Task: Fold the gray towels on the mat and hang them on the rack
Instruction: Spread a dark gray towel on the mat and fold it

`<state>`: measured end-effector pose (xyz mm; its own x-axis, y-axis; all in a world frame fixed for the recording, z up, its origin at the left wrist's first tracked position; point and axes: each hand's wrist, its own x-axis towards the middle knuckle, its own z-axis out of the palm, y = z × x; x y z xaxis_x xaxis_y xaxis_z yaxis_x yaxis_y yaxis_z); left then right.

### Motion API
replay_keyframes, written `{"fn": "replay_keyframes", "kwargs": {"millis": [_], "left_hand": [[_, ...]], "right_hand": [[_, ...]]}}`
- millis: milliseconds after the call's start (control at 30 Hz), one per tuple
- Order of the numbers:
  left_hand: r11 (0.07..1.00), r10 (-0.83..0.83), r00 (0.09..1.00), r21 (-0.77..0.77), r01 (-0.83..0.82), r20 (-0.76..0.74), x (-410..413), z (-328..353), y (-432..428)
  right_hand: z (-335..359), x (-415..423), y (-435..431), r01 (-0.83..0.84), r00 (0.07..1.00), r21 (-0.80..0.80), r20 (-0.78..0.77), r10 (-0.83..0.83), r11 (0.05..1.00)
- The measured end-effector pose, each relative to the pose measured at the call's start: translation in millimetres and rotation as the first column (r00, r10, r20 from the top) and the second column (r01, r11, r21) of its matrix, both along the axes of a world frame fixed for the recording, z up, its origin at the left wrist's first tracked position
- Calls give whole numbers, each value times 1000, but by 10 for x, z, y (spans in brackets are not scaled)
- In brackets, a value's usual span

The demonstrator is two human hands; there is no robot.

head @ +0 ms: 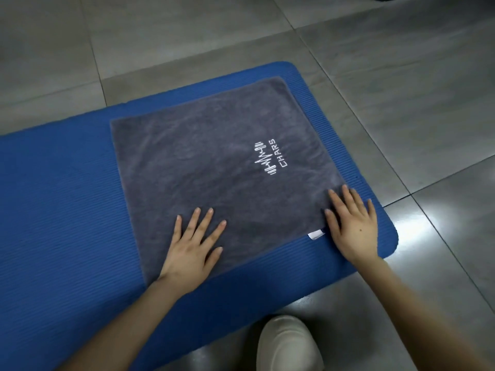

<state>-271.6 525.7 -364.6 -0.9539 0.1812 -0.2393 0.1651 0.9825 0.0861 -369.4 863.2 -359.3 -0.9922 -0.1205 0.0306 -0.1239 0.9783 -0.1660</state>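
Observation:
A gray towel [214, 162] with white "CHARS" embroidery lies flat and squared on the blue mat [59, 210]. A small white label pokes out at its near right corner. My left hand [194, 247] rests flat on the towel's near edge, fingers spread. My right hand [353, 226] lies flat over the near right corner, partly on the towel and partly on the mat. Neither hand holds anything. No rack is in view.
The mat lies on a gray tiled floor [401, 89] and its right end stops just beyond my right hand. A white shoe [288, 344] stands on the floor at the mat's near edge, bottom centre.

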Motion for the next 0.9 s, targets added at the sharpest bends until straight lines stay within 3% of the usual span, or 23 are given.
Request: {"fn": "replay_keyframes", "kwargs": {"millis": [100,200,333,467,667,767,833,900], "left_hand": [[999,40,999,4,-40,0,147,29,-23],[998,58,998,17,-58,16,276,22,-50],[998,65,997,-13,-65,36,254,48,-35],[996,89,994,-24,-88,58,226,90,-18],[981,143,990,128,-142,3,112,254,-45],[903,326,939,331,-275,-109,26,398,-92],[806,496,854,449,-386,-155,-36,523,-128],[654,668,737,555,-514,-105,-92,666,-179]], "right_hand": [[85,-28,5,219,969,-73,-103,-226,973],[115,-155,37,367,929,-57,71,-363,928],[179,-327,55,460,871,-126,256,-419,879],[244,-397,18,489,841,-133,335,-425,862],[357,-457,-63,534,812,-221,402,-422,816],[600,-444,-220,532,839,-318,321,-439,785],[888,-405,-498,401,916,-354,172,-362,845],[1192,-318,-869,220,975,-396,67,-211,891]]}}
